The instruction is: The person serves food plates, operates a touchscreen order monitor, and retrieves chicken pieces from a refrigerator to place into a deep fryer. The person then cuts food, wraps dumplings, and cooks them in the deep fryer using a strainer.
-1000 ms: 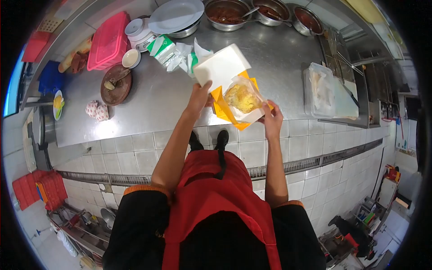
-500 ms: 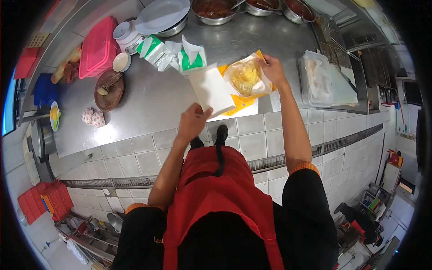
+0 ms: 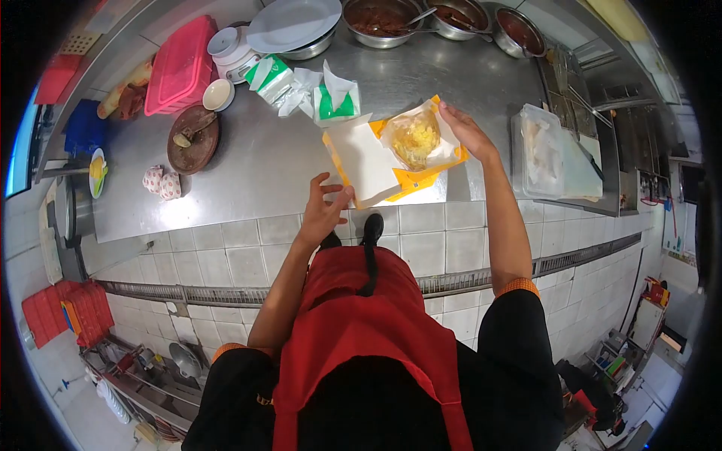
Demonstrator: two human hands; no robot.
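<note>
A paper food box, yellow outside and white inside, sits unfolded near the table's front edge. In its right half is yellow food on white paper, with paler yellow bits on top. The box lid lies folded out to the left. My left hand has its thumb and index finger at the lid's left front edge, the other fingers loosely curled. Along the box's right wall lies my right hand, its fingers stretched out against the outside.
Tissue packs stand behind the lid. A stone mortar and pink basket are to the left. Metal bowls of red sauce line the back. To the right are a clear plastic container and a knife.
The lid's left side has turned, now showing its yellow edge flap. My right hand has straightened from the box's back right corner along its side. The view has shifted slightly.
</note>
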